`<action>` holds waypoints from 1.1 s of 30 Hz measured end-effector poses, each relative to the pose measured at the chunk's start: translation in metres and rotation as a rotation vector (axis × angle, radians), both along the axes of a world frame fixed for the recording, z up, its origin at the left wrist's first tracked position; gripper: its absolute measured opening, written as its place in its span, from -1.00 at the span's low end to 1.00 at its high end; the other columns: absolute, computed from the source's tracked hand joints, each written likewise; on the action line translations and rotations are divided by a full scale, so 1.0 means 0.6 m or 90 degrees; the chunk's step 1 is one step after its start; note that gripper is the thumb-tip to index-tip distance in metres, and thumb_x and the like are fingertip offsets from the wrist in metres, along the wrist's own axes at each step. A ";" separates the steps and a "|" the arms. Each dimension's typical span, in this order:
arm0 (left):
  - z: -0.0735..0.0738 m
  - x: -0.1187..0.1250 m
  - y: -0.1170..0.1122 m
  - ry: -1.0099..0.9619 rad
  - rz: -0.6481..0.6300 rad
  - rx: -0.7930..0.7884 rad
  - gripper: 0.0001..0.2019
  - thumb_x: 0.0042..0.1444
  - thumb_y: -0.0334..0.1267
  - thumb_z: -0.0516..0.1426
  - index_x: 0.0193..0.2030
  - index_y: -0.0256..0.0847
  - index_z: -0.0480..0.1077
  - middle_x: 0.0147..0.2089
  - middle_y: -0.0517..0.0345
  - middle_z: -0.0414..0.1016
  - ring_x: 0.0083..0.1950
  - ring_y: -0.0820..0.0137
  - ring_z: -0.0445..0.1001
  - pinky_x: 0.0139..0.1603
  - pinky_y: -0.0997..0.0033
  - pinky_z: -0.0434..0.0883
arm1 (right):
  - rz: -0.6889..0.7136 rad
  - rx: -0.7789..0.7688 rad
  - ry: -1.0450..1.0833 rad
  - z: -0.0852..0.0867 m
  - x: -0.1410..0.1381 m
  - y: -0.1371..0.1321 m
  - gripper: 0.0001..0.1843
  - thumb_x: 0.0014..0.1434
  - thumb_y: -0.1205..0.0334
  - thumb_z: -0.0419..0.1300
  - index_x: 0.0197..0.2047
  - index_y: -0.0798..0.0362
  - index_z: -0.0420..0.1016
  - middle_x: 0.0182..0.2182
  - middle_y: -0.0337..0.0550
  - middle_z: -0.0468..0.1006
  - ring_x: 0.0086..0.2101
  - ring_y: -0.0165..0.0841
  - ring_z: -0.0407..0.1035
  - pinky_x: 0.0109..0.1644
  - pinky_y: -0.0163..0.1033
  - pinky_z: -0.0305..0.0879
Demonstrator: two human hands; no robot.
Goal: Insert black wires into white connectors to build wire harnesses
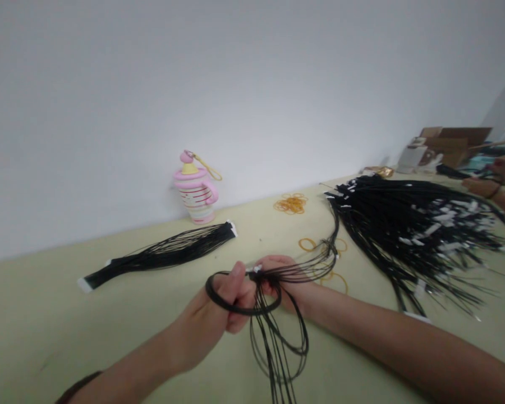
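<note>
A bundle of thin black cables hangs between my hands, one part curled into a loop and loose strands trailing toward the front edge of the view. My left hand is closed on the looped part, thumb on top. Right beside it, my right hand grips the same bundle near a small white connector; its fingers are partly hidden behind the cables. From there several strands run right toward the table. Under and beside them lie a few loose rubber bands.
A black cable bundle with white ends lies at left. Behind it stands a pink striped cup against the wall. Rubber bands are piled at centre. A large cable heap spreads right, near cardboard boxes and another person's hands.
</note>
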State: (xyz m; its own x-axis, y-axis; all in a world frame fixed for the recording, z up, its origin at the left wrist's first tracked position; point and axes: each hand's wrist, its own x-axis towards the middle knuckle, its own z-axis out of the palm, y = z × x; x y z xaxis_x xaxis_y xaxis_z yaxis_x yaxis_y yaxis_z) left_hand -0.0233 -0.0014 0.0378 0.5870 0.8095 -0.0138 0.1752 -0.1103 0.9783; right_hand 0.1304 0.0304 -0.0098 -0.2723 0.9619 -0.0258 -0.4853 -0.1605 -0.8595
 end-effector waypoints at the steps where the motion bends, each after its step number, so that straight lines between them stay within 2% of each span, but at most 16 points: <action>1: 0.001 0.004 -0.003 -0.017 0.048 0.040 -0.49 0.13 0.08 -0.24 -0.70 -0.19 0.08 -0.72 0.27 0.01 -0.64 0.53 -0.01 -0.61 0.47 -0.01 | -0.007 -0.012 0.004 0.001 -0.003 -0.001 -0.84 -0.16 0.28 0.24 -0.60 0.19 0.37 -0.71 -0.31 0.33 -0.70 -0.60 0.15 -0.64 -0.47 0.02; 4: 0.006 0.011 -0.006 0.036 0.187 0.177 -0.60 0.09 0.00 -0.06 -0.65 -0.19 0.07 -0.69 0.30 0.02 -0.62 0.54 0.00 -0.60 0.50 -0.01 | -0.018 -0.041 0.019 0.006 -0.008 -0.005 -0.86 -0.20 0.31 0.24 -0.63 0.20 0.37 -0.72 -0.30 0.33 -0.69 -0.59 0.16 -0.63 -0.46 0.03; 7: 0.013 0.012 -0.002 0.137 0.290 0.288 -0.63 -0.05 -0.08 0.13 -0.64 -0.19 0.03 -0.67 0.34 -0.04 -0.62 0.57 -0.04 -0.62 0.52 -0.05 | -0.026 -0.048 0.025 0.008 -0.009 -0.007 -0.84 -0.19 0.29 0.24 -0.65 0.19 0.37 -0.74 -0.31 0.32 -0.68 -0.57 0.17 -0.60 -0.44 0.05; 10: 0.017 0.013 0.006 0.089 0.336 0.297 -0.71 -0.10 -0.13 0.16 -0.53 -0.17 0.10 -0.63 0.35 0.05 -0.60 0.56 0.08 -0.60 0.54 0.05 | -0.031 -0.045 0.017 0.004 -0.010 -0.007 -0.87 -0.22 0.30 0.25 -0.62 0.20 0.41 -0.72 -0.27 0.35 -0.67 -0.55 0.19 -0.59 -0.42 0.05; 13: 0.012 0.011 0.027 -0.068 0.342 0.232 -0.82 -0.04 -0.16 0.11 -0.35 -0.16 0.19 -0.47 0.27 0.29 -0.40 0.47 0.33 -0.38 0.49 0.26 | -0.040 -0.035 0.003 -0.003 -0.013 -0.007 -0.88 -0.24 0.31 0.26 -0.59 0.21 0.46 -0.70 -0.25 0.38 -0.68 -0.55 0.19 -0.60 -0.42 0.04; 15: -0.001 0.006 0.048 -0.106 0.337 0.148 -0.82 -0.04 -0.14 0.10 -0.37 -0.19 0.25 -0.39 0.20 0.35 -0.29 0.41 0.37 -0.28 0.46 0.28 | -0.046 -0.030 -0.002 -0.005 -0.015 -0.008 -0.88 -0.24 0.30 0.26 -0.59 0.21 0.48 -0.70 -0.25 0.40 -0.68 -0.55 0.19 -0.61 -0.42 0.04; 16: -0.009 0.002 0.058 -0.094 0.330 0.095 -0.82 -0.06 -0.13 0.10 -0.42 -0.21 0.27 -0.40 0.18 0.36 -0.31 0.41 0.37 -0.30 0.46 0.28 | -0.046 -0.029 -0.003 -0.005 -0.016 -0.008 -0.88 -0.25 0.30 0.27 -0.59 0.20 0.48 -0.69 -0.25 0.40 -0.68 -0.55 0.19 -0.61 -0.42 0.04; 19: -0.036 -0.008 0.081 0.019 0.201 -0.067 -0.79 -0.04 -0.12 0.08 -0.50 -0.25 0.31 -0.50 0.18 0.33 -0.44 0.45 0.32 -0.43 0.50 0.23 | -0.043 -0.018 -0.006 -0.003 -0.017 -0.012 -0.87 -0.29 0.30 0.31 -0.61 0.19 0.49 -0.70 -0.25 0.41 -0.68 -0.55 0.21 -0.60 -0.43 0.05; 21: -0.047 -0.009 0.083 0.081 0.157 -0.086 -0.69 -0.02 -0.06 0.05 -0.59 -0.26 0.29 -0.63 0.22 0.24 -0.58 0.49 0.22 -0.58 0.51 0.13 | -0.030 -0.006 -0.004 -0.002 -0.018 -0.014 -0.84 -0.31 0.29 0.34 -0.60 0.19 0.50 -0.69 -0.24 0.43 -0.66 -0.54 0.23 -0.57 -0.42 0.09; 24: -0.048 -0.004 0.071 0.105 0.112 -0.107 -0.61 0.00 0.04 0.01 -0.56 -0.27 0.31 -0.67 0.24 0.22 -0.66 0.52 0.15 -0.67 0.53 0.05 | -0.014 0.020 -0.003 -0.004 -0.018 -0.016 -0.82 -0.28 0.24 0.35 -0.56 0.17 0.51 -0.66 -0.23 0.44 -0.65 -0.52 0.24 -0.55 -0.40 0.11; 26: -0.049 0.000 0.065 0.093 0.094 -0.129 -0.61 -0.01 0.06 0.02 -0.52 -0.29 0.33 -0.68 0.26 0.21 -0.69 0.55 0.12 -0.71 0.55 0.02 | -0.018 0.032 -0.001 -0.004 -0.017 -0.017 -0.82 -0.25 0.22 0.34 -0.55 0.16 0.51 -0.66 -0.24 0.44 -0.66 -0.53 0.24 -0.56 -0.41 0.10; 29: -0.061 0.004 0.065 -0.018 0.113 -0.179 -0.66 -0.03 0.01 0.08 -0.51 -0.28 0.29 -0.69 0.32 0.16 -0.69 0.61 0.09 -0.71 0.61 -0.01 | -0.002 0.014 0.027 -0.002 -0.012 -0.014 -0.85 -0.25 0.28 0.34 -0.55 0.17 0.51 -0.64 -0.24 0.45 -0.61 -0.52 0.28 -0.51 -0.42 0.15; 33: -0.072 0.001 0.074 -0.139 0.155 -0.280 -0.74 -0.07 -0.11 0.17 -0.43 -0.31 0.32 -0.64 0.31 0.20 -0.66 0.64 0.14 -0.69 0.66 0.06 | 0.091 0.008 0.012 0.005 0.008 0.001 -0.83 -0.18 0.29 0.31 -0.43 0.17 0.53 -0.58 -0.20 0.48 -0.60 -0.55 0.28 -0.54 -0.44 0.14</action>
